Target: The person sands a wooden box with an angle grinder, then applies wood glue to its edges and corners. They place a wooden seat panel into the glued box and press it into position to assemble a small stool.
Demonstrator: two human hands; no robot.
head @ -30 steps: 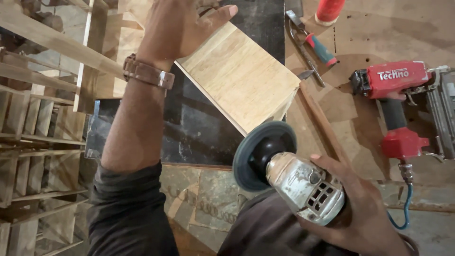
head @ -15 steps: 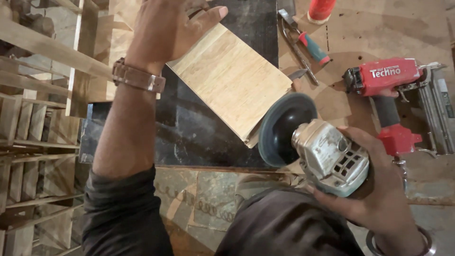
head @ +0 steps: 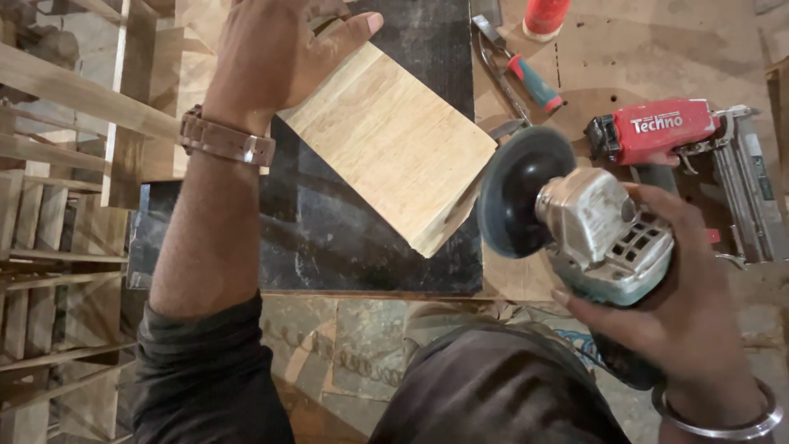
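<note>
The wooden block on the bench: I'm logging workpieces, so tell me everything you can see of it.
The wooden block is a pale, light-grained rectangular slab, thick enough to show a side face at its near corner. It lies flat and turned diagonally on a dark mat on the workbench. The left hand presses on its far end. The right hand holds a grey angle grinder, whose dark disc is close beside the block's near right edge; contact cannot be told.

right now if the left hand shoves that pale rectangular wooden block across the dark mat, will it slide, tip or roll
The pale rectangular wooden block lies broad and flat, so it would probably slide, not tip or roll. Its thick edge suggests stiff, fairly heavy wood. The dark mat looks textured, so it may drag somewhat under the left hand.
</note>
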